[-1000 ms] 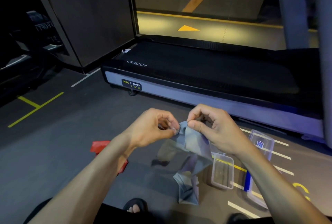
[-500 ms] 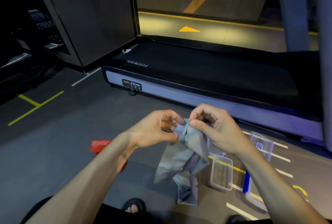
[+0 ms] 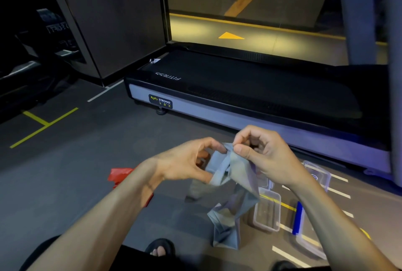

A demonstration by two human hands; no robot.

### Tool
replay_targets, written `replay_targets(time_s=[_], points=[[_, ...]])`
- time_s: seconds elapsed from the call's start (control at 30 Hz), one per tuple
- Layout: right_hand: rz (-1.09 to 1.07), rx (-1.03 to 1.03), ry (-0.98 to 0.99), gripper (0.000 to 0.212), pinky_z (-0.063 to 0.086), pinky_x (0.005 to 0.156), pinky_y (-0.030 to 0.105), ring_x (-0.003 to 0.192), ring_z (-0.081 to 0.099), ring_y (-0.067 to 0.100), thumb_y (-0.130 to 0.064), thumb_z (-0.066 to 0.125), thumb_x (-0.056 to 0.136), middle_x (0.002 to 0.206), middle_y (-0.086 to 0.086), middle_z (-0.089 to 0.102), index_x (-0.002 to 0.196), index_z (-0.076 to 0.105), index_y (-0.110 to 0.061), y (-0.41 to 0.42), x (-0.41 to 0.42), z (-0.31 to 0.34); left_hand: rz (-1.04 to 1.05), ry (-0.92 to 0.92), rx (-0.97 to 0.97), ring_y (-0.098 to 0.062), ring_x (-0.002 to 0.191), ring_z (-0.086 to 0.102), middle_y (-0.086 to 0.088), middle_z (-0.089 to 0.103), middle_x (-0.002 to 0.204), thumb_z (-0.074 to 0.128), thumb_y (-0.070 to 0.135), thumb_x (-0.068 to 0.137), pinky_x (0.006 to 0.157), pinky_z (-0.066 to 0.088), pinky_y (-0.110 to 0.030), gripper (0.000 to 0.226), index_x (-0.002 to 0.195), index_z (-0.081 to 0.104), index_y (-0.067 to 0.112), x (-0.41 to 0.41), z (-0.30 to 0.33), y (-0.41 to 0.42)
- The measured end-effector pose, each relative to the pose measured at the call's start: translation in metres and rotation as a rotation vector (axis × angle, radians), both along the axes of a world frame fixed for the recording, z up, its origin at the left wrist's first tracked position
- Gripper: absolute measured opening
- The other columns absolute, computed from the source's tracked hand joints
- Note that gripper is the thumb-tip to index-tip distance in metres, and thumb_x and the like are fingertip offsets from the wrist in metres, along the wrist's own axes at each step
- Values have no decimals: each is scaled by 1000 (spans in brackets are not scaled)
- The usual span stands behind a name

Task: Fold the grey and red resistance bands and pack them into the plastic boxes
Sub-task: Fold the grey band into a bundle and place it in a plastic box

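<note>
Head-worn view, forward and downward

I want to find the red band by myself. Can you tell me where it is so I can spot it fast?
Start at the long black treadmill and look down at the dark floor in front of it. The red band lies there in a crumpled heap, partly hidden behind the left forearm. It is the only red thing; the grey band is up in both hands.

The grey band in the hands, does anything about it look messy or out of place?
Yes. The grey band is not flat: the left hand and right hand pinch its top, and the rest hangs twisted and bunched, its crumpled lower end on the floor beside the clear box.
</note>
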State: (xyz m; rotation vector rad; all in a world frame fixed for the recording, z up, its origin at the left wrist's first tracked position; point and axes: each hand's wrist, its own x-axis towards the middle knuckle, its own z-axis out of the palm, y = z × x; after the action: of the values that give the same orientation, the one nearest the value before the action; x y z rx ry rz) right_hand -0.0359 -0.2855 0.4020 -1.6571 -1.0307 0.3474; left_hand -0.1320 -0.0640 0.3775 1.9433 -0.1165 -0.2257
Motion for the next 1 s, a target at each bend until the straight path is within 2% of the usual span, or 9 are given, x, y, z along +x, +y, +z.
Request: replay_targets(time_s=[0.13,0.27,0.4,0.57,0.63,0.73,0.83,0.9,1.0], points=[[-2,-1,11,6,45,69,22,74,55,8,-1,70,93,79,-1,64,90,67,-6,0,0,-2,-66,16,-52,-17,110,58,-9,59,130,75,-6,82,95,52,-43,56,129,55,17,-1,0,-1],[-27,48,56,5,46,72,23,76,56,13,-2,70,92,80,3,64,91,67,-6,-1,2,-1,-116,83,-87,-18,90,55,3,68,98,62,-11,92,78,46,-32,31,103,67,18,0,-6,4],[-28,30,65,6,47,72,23,77,58,12,0,69,93,83,12,66,91,67,-5,-4,4,-2,-110,106,96,-7,76,49,13,61,76,58,-2,96,73,39,-25,39,82,74,30,1,-10,13],[4,-85,11,6,49,75,21,79,61,9,0,70,93,85,2,68,90,68,-5,-4,3,-9,-16,101,226,-7,67,48,7,60,69,65,7,94,66,40,-26,17,81,73,12,3,-13,23],[10,-115,-20,7,49,77,22,80,62,12,-2,71,93,86,2,69,90,68,-8,-4,3,-12,-27,131,260,-6,63,48,9,60,66,69,5,89,62,40,-23,14,86,76,16,4,-12,24],[22,-150,-39,8,50,78,25,82,64,21,-1,71,92,87,4,69,90,69,-9,-2,3,-16,-159,207,325,-15,76,54,-12,70,90,73,17,78,71,46,-33,33,107,74,31,3,-12,28],[47,-161,-46,4,50,78,34,82,64,23,-8,72,92,87,3,69,90,69,-11,0,1,-20,-268,303,288,-18,86,52,-22,65,110,78,39,74,79,43,-39,45,117,66,36,2,-15,32],[57,-150,-28,4,49,77,34,81,63,20,-11,71,92,87,5,69,89,69,-11,1,0,-21,-291,329,283,-17,93,55,-18,66,116,77,41,79,85,47,-44,44,120,64,31,0,-16,32],[47,-115,11,6,48,76,27,79,60,13,-1,71,93,87,10,68,89,68,-6,-1,3,-19,-222,401,150,-20,104,64,-19,69,126,71,23,92,99,51,-47,37,124,66,7,-4,-20,37]])
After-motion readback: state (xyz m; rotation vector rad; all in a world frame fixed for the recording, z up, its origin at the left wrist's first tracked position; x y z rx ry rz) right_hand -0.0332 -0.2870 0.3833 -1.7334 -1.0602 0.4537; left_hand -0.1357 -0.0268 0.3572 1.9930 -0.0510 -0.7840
